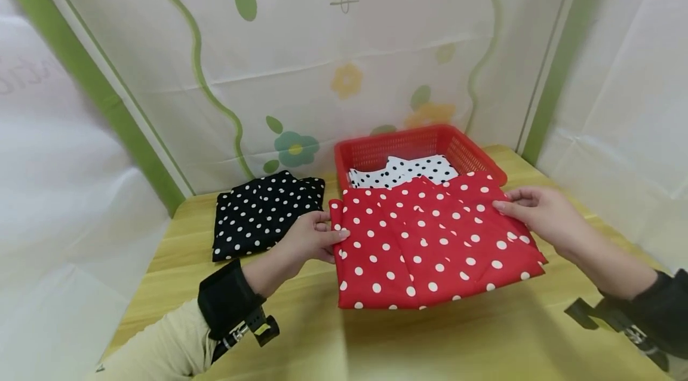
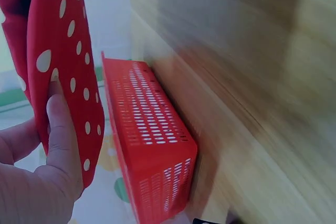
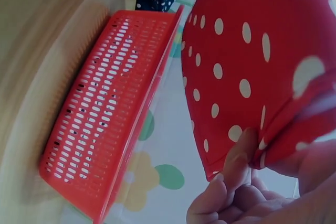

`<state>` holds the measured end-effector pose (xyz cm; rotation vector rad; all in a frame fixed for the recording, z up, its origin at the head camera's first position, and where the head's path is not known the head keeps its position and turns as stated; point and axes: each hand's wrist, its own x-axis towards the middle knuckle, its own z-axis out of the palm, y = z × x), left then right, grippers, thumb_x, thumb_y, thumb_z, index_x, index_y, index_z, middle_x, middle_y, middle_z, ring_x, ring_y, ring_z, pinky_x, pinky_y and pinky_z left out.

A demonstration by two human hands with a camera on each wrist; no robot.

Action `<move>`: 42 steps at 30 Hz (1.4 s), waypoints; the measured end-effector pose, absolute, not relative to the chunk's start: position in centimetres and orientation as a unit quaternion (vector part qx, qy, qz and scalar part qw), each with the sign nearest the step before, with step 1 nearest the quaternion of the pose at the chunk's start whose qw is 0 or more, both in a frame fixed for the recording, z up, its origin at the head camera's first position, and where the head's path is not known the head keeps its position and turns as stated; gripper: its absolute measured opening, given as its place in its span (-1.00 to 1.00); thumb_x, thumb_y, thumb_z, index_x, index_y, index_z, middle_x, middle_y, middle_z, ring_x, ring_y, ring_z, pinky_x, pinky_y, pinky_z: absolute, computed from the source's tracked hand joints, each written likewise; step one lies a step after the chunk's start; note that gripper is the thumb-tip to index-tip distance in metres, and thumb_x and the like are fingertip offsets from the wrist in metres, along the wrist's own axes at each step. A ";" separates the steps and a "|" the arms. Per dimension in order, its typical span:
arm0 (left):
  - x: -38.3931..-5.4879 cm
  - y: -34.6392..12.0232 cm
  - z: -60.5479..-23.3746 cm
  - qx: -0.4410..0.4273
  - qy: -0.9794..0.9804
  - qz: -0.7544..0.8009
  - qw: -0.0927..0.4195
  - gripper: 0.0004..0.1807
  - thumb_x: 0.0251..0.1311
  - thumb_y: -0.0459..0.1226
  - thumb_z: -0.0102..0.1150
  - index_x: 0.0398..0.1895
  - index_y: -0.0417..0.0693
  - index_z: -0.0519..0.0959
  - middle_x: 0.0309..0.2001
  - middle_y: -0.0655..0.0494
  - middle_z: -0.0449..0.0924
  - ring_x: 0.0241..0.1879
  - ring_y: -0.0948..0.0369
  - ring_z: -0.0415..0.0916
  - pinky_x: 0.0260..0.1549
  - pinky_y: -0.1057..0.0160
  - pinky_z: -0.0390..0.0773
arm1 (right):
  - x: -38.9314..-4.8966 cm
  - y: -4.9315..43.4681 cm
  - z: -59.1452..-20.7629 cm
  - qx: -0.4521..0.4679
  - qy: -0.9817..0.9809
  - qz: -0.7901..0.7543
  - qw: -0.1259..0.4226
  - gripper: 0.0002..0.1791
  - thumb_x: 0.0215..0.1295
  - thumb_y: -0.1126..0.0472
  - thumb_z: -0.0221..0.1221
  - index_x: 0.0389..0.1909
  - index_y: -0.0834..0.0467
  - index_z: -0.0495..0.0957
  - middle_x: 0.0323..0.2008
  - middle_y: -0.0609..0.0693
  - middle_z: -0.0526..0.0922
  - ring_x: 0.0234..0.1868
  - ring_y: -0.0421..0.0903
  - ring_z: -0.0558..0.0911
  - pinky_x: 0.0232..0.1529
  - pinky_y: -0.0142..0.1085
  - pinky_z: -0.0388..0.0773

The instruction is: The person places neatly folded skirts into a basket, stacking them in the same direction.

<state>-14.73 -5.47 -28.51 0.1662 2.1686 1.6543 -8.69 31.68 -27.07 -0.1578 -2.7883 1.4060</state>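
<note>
A folded red cloth with white dots (image 1: 424, 243) is held up off the table between both hands. The left hand (image 1: 314, 237) pinches its left edge, thumb on the near face and fingers behind, as the left wrist view also shows. At the opposite edge the right hand (image 1: 537, 211) grips the cloth between thumb and fingers. Just behind it stands a red plastic basket (image 1: 475, 160) with slotted walls, its front partly covered by the cloth. Inside the basket lies a white cloth with black dots (image 1: 398, 172).
On the left of the wood-grain table (image 1: 177, 255) lies a folded black cloth with white dots (image 1: 258, 214), close to the left hand. A white printed curtain (image 1: 301, 64) hangs behind the table and along both sides.
</note>
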 end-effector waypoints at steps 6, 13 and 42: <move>-15.8 -4.5 -28.3 0.072 0.779 0.590 0.198 -0.49 0.23 -0.30 0.27 0.21 -0.29 0.39 -0.09 -0.15 0.66 -0.27 0.03 0.69 -0.27 0.11 0.66 | -9.9 32.0 -26.7 -0.058 -0.887 0.459 0.016 -0.46 0.42 0.10 0.09 0.11 0.52 0.33 -0.34 -0.03 0.62 -0.44 -0.22 0.60 -0.40 -0.32 0.60; -17.2 -3.3 -27.1 0.070 0.786 0.582 0.194 -0.50 0.27 -0.31 0.23 0.22 -0.31 0.39 -0.11 -0.17 0.66 -0.30 0.05 0.69 -0.27 0.14 0.66 | -11.1 32.7 -26.1 -0.066 -0.882 0.466 0.017 -0.43 0.45 0.07 0.05 0.16 0.52 0.31 -0.30 -0.02 0.59 -0.41 -0.25 0.58 -0.36 -0.33 0.60; -22.0 -2.8 -26.1 0.012 0.813 0.554 0.178 -0.39 0.29 -0.28 0.21 0.33 -0.30 0.26 0.06 -0.19 0.55 -0.14 0.01 0.64 -0.19 0.20 0.64 | -16.0 30.7 -26.2 -0.088 -0.880 0.465 0.036 -0.47 0.46 0.14 0.03 0.19 0.54 0.33 -0.01 0.36 0.45 -0.35 -0.17 0.54 -0.37 -0.40 0.56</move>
